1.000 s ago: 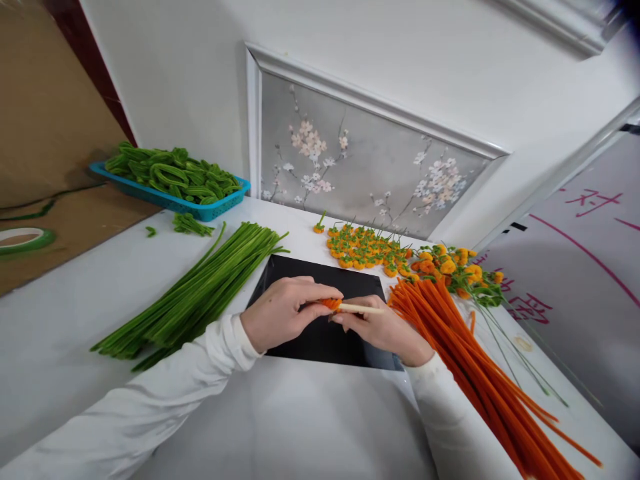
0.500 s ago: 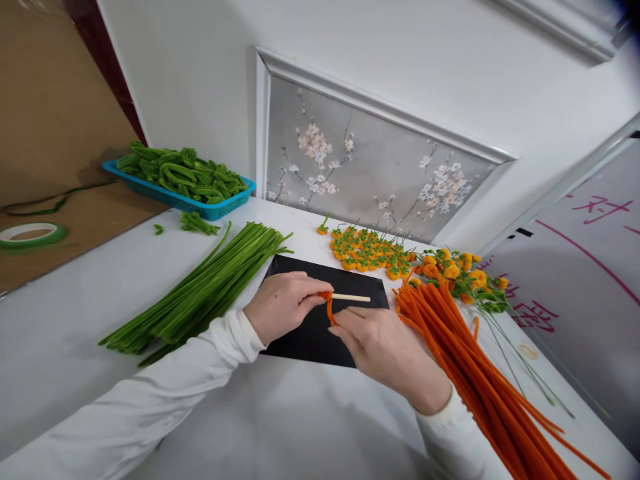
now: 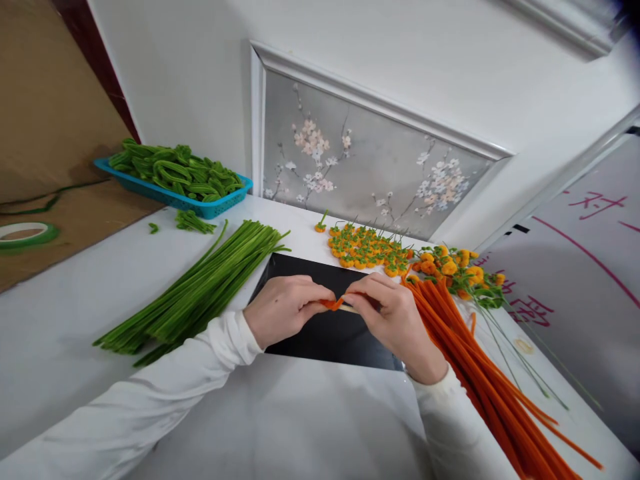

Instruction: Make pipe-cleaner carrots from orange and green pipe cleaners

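Note:
Over a black mat (image 3: 320,340), my left hand (image 3: 283,308) is closed in a pinch around one end of an orange pipe cleaner (image 3: 331,305) wrapped on a thin pale stick (image 3: 349,309). Close by on the right, my right hand (image 3: 387,317) pinches the free end of that pipe cleaner, its fingers in front of most of the stick. A bundle of orange pipe cleaners (image 3: 480,373) lies beside my right forearm. To the left of my left hand rests a bundle of green pipe cleaners (image 3: 200,297).
A blue basket (image 3: 220,208) of bent green pieces stands at the back left. Rows of small orange flowers (image 3: 367,247) sit behind the mat, with stemmed orange flowers (image 3: 455,267) to their right. Green tape (image 3: 47,235) lies far left. A framed picture (image 3: 370,147) leans behind.
My right hand has moved up from below the stick to its far side, carrying the pipe cleaner's end over it. The stick's bare end is now mostly covered. My left hand keeps its hold.

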`<state>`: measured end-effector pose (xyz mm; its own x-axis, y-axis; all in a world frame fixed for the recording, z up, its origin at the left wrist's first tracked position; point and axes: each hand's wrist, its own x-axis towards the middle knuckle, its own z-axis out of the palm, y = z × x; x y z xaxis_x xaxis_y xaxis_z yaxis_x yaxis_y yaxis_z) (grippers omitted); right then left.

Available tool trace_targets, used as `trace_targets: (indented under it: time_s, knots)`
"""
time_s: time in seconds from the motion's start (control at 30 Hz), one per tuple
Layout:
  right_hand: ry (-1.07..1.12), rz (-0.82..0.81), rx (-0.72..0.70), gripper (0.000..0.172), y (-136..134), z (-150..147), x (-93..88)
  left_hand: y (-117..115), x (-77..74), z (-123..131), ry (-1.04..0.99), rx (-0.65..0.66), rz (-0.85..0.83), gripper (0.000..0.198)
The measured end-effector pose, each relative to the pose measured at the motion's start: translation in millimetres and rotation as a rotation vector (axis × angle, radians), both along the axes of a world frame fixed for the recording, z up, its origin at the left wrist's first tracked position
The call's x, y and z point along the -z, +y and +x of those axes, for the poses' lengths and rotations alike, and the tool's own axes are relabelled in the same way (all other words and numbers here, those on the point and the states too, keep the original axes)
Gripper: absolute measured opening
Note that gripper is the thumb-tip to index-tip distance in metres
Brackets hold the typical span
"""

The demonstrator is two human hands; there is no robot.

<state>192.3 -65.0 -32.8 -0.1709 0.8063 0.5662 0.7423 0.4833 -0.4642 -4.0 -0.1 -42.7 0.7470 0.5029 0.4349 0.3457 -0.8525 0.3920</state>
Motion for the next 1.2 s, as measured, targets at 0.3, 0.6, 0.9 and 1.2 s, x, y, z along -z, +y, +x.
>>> trace_targets:
  time_s: [0.3,0.6,0.9,1.2]
  knots:
    - [0.184,-0.222,-0.062,0.020,9.7,16.7,6.1,-2.0,2.8,1.7,-0.072,0.084,-0.017,0.020]
    - [0.356,-0.681,-0.284,0.039,10.1,22.4,7.4,-12.5,-3.8,7.4,-0.170,0.153,-0.118,0.030]
    - [0.041,-0.546,-0.217,0.024,8.5,10.1,16.9,-7.0,-3.1,6.7,-0.137,-0.026,-0.228,0.025]
    - [-0.539,-0.189,0.023,0.021,-12.6,-10.3,8.2,7.4,1.3,-1.0,-0.008,-0.175,-0.165,0.025]
